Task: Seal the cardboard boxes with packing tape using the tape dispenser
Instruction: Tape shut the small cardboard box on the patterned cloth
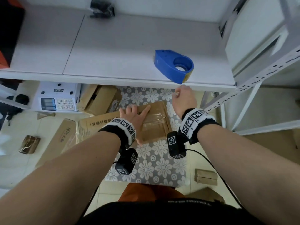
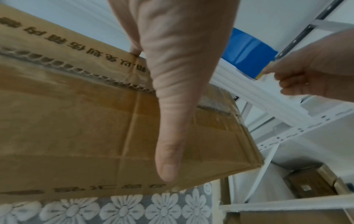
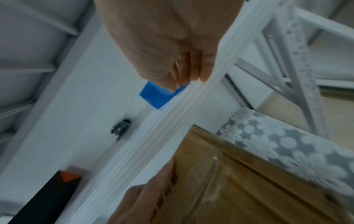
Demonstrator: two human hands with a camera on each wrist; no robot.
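- Scale [image 1: 57, 98]: white, with keypad and display, on the floor under the shelf [image 1: 113, 46], left of the box.
- Loose cartons [image 1: 99, 99]: brown, some flattened, lying on the floor between the scale and the box, one printed flap tucked right against the box's left side.
- Left hand [image 1: 135, 115]: flat on top of the box [image 1: 155, 122], fingers straight and spread, gripping nothing; in the left wrist view the thumb [image 2: 172, 136] reaches down across the box's side toward its lower edge.
- Box: brown cardboard, standing on the flowered mat [image 1: 155, 163] below the shelf's front edge; a strip of clear tape [image 1: 154, 117] already runs over its top, just right of the left hand.
- Dispenser [image 1: 174, 64]: blue, on the shelf above and right of the box, its tip reaching the shelf's front edge, with a yellowish bit at that tip.
- Right hand [image 1: 184, 99]: raised right of the box, just under the shelf edge and directly below the dispenser's tip; fingers [image 3: 193, 68] loosely curled with the fingertips close together. It is blurred, and I cannot tell whether they pinch a tape end or touch the dispenser.
- Small package [image 1: 206, 177]: brown, on the floor tiles off the mat's right side, well apart from the box.
- Rack upright [image 1: 253, 82]: white perforated metal at the shelf's right end, right of the right hand.
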